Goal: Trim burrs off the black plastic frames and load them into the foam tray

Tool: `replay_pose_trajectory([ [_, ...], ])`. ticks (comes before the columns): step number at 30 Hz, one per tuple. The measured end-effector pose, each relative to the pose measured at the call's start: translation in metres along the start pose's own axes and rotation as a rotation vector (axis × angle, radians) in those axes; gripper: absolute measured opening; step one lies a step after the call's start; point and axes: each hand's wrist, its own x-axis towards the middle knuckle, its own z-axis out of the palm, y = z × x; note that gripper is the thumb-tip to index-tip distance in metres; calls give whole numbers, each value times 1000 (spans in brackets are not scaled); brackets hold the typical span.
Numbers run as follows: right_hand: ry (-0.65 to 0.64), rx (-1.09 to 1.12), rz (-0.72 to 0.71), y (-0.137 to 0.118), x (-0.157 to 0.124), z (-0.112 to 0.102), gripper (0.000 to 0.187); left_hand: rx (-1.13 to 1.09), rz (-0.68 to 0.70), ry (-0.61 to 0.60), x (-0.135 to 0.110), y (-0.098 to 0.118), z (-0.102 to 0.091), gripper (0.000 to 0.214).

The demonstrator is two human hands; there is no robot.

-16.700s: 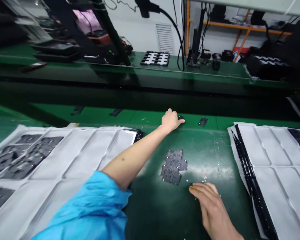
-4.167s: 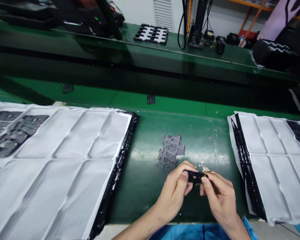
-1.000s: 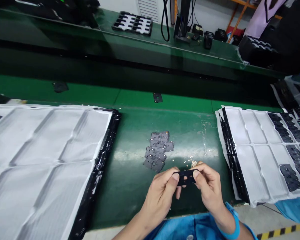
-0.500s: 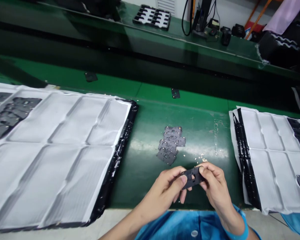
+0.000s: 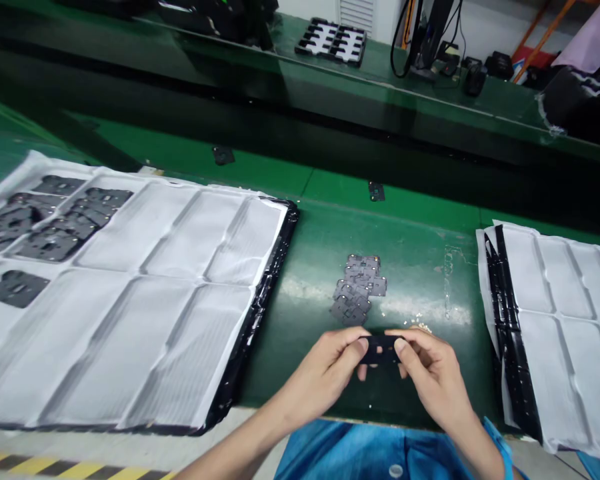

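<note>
My left hand (image 5: 330, 370) and my right hand (image 5: 433, 373) both pinch one small flat black plastic part (image 5: 380, 349) between thumbs and fingers, just above the near edge of the green bench (image 5: 415, 233). A short way beyond the hands lies a pile of several similar black parts (image 5: 359, 289). Small pale scraps (image 5: 420, 327) lie by my right hand.
A large white compartment tray (image 5: 145, 293) with a black rim lies at the left, with several black parts (image 5: 55, 223) in its far-left cells. Another white tray (image 5: 560, 320) lies at the right. Two loose black parts (image 5: 376, 191) sit on the green strip behind. A raised shelf holds a black-and-white tray (image 5: 333, 43).
The view has swung left, so more of the left tray shows and less of the right one. My hands have turned the black part flatter, edge-on, still held by both.
</note>
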Motion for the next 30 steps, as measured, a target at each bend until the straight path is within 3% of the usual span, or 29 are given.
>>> replay_pose_trajectory([
  [3, 2, -183, -124, -12, 18, -10, 25, 271, 94, -2, 2, 3, -28, 34],
  [6, 80, -379, -257, -19, 54, -8, 24, 496, 94, -18, 13, -2, -48, 23],
  [9, 93, -603, -243, -16, 103, 7, 30, 707, 102, -2, 28, -11, -54, 25],
  [14, 14, -668, -237, -2, 162, 25, 32, 1087, 43, 58, 36, -13, -48, 29],
  [18, -94, -713, -251, 3, 173, 24, 31, 1170, 194, 122, 46, -12, -49, 59],
  [21, -148, -753, -242, 2, 175, 20, 26, 1160, 286, 46, 62, -15, -56, 84],
  [25, -205, -809, -213, 2, 178, 18, 17, 1167, 264, -41, 72, -20, -63, 80],
  [30, -250, -858, -206, 6, 177, 19, 12, 1183, 316, 15, 64, -29, -64, 71],
])
